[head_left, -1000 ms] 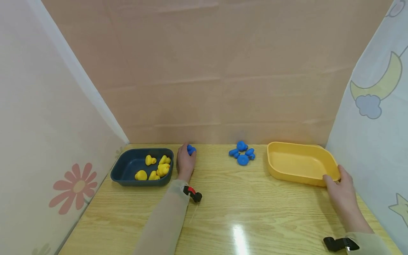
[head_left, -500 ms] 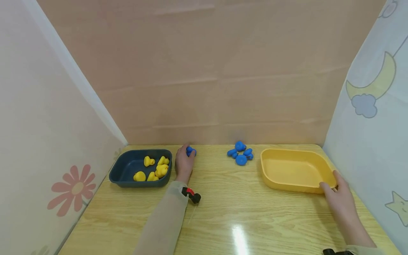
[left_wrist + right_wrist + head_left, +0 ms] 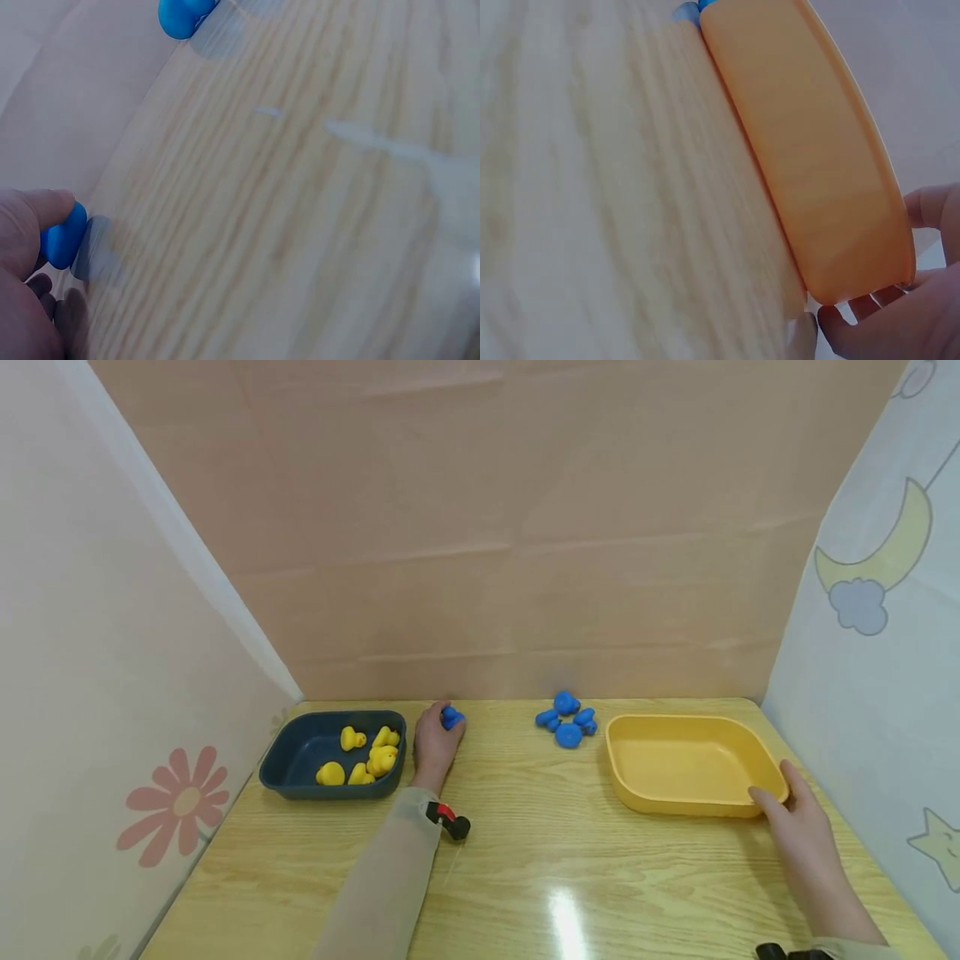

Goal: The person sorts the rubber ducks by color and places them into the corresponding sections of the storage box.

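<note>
Pinching a blue toy point(image 3: 452, 718) at the back of the tabletop point(image 3: 510, 835), the left hand point(image 3: 435, 745) is just right of a dark tray point(image 3: 330, 792). Several yellow ducks point(image 3: 383, 761) lie in that tray, mostly toward its right side. Farther right, four more blue toys point(image 3: 568, 737) sit clustered near the back wall point(image 3: 420, 610). Beyond them, the right hand point(image 3: 802, 822) grips a yellow tray point(image 3: 682, 807) by its near right corner, thumb at the rim.

The left hand point(image 3: 435, 745) partly hides a blue toy point(image 3: 452, 718), and the head view crops both sleeves point(image 3: 386, 877).
</note>
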Motion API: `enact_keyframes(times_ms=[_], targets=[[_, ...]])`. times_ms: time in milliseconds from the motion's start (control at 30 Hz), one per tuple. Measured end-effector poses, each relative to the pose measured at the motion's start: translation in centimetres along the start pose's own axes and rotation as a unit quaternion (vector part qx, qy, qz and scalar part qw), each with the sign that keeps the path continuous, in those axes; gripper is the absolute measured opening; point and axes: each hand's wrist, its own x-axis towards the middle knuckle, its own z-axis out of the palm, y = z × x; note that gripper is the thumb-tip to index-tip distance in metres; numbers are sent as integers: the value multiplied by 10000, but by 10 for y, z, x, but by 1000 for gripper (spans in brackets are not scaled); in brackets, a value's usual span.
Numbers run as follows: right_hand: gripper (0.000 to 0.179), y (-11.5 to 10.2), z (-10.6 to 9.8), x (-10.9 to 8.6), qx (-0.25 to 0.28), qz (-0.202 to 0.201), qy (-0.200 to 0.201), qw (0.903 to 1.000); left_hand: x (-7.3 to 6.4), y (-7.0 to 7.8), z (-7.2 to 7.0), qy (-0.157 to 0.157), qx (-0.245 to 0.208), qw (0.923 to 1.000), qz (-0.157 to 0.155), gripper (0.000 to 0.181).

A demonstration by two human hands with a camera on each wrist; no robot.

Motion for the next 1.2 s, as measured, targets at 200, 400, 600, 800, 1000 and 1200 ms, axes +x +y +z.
enact_keyframes(times_ms=[200,400,600,800,1000,1200], targets=[[90,6,2,4,1044,-325,-125,9939,-1,1,2,48,3,10000,55,53],[86,15,6,9,2119,-590,-305,9750,-4,1,1,20,-104,9999,-65,58],[80,25,3,13,2599,-702,-548,9615,-19,18,-2,27,-409,9991,-80,58],[77,25,1,17,2704,-877,-574,9570,-35,43,1,-125,-756,9969,152,57],[77,25,4,18,2766,-912,-537,9551,-52,72,11,-376,-1198,9909,483,55],[76,28,5,13,2857,-996,-557,9515,-75,106,25,-736,-1278,9857,812,56]])
